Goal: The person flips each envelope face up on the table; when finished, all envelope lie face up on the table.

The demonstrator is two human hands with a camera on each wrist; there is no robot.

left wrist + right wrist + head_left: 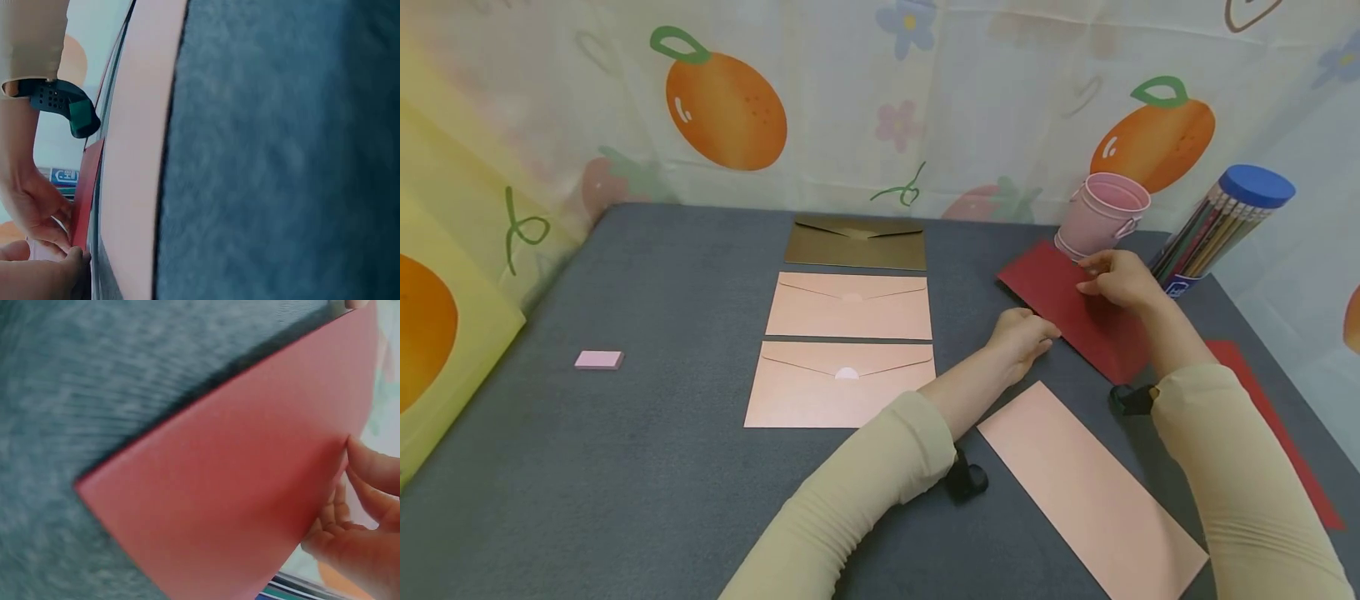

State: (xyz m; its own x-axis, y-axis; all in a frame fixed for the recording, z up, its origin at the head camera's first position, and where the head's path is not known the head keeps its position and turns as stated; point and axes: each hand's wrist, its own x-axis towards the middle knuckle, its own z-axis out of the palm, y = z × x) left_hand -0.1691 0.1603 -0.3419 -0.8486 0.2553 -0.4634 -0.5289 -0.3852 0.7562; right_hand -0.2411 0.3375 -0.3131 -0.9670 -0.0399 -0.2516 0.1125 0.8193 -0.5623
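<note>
A red envelope (1063, 287) is tilted a little above the dark table, plain side showing. My right hand (1120, 282) pinches its far long edge between thumb and fingers, as the right wrist view also shows on the red sheet (219, 462). My left hand (1021, 340) grips the near long edge with its fingertips; the left wrist view has its thumb (75, 255) at the red edge. Below the hands lies a pink envelope (1090, 492), flap side hidden, set at a slant. Another red envelope (1270, 425) lies partly under the right forearm.
A gold envelope (855, 250) and two pink envelopes (848, 321) form a column mid-table, flaps up. Behind the right hand stand a pink bucket (1093, 229) and a blue-lidded tub of pencils (1217, 225). A small pink block (598, 360) sits at left.
</note>
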